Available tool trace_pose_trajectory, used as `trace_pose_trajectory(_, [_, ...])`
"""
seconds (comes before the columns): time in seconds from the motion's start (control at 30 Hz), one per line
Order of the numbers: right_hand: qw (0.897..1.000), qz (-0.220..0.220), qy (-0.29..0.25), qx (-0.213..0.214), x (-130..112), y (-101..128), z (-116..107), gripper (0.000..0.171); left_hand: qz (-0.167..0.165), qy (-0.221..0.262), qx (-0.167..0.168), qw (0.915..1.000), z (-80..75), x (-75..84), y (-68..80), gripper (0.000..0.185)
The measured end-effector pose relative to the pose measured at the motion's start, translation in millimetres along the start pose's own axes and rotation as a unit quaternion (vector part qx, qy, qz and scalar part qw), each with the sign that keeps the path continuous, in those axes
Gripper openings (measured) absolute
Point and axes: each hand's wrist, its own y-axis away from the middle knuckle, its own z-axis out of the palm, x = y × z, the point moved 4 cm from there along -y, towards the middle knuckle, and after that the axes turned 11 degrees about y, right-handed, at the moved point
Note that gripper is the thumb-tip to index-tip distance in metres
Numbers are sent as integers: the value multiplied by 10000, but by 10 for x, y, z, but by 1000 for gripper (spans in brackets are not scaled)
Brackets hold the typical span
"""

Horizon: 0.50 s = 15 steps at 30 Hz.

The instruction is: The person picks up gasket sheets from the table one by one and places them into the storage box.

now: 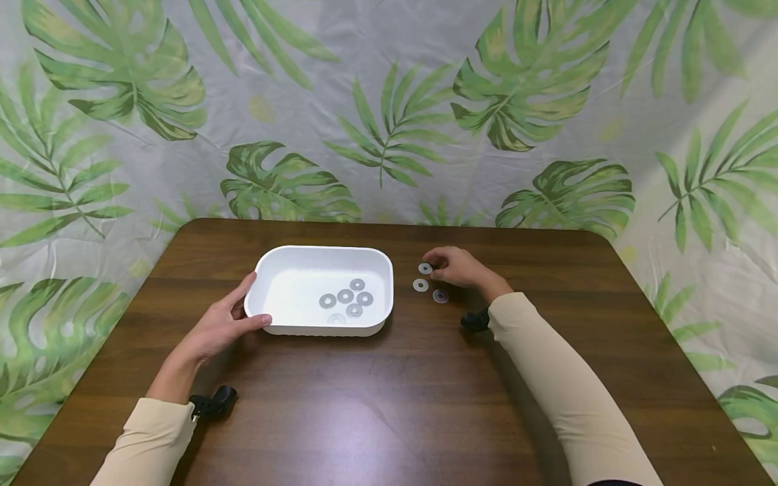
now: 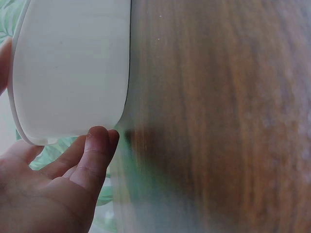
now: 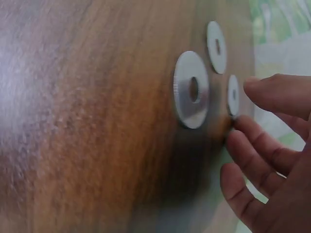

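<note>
A white plastic tray [image 1: 304, 260] stands on the brown table and holds several flat metal washers [image 1: 345, 296]. My left hand [image 1: 255, 300] grips its near left corner, with the thumb [image 2: 97, 145] on the front wall [image 2: 68, 73] and the fingers along the left side. Three more washers lie on the table to the right of the tray: a far one [image 1: 425, 268], a middle one [image 1: 421, 285] and a near one [image 1: 440, 295]. My right hand [image 1: 434, 264] hovers at the far washer [image 3: 233, 95], its thumb [image 3: 277, 92] and fingers [image 3: 252, 145] loosely curled on either side. That washer lies flat.
The dark wooden table [image 1: 389, 405] reaches to a leaf-print backdrop [image 1: 389, 101] behind. The largest-looking washer [image 3: 192, 90] and another [image 3: 216, 47] lie just left of my right fingertips. A black wrist-camera mount [image 1: 213, 403] sits by my left sleeve.
</note>
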Motion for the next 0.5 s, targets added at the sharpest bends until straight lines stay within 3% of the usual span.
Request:
trace_pose_trajectory(0.27, [9999,84,131,16,8,-53,76,43,39,98,-33,9999,2,-8,-3,97])
trace_pose_trajectory(0.5, [9984,248,375,342,25,-89,159,40,99,152,-51,9998,-1,-11,1,96])
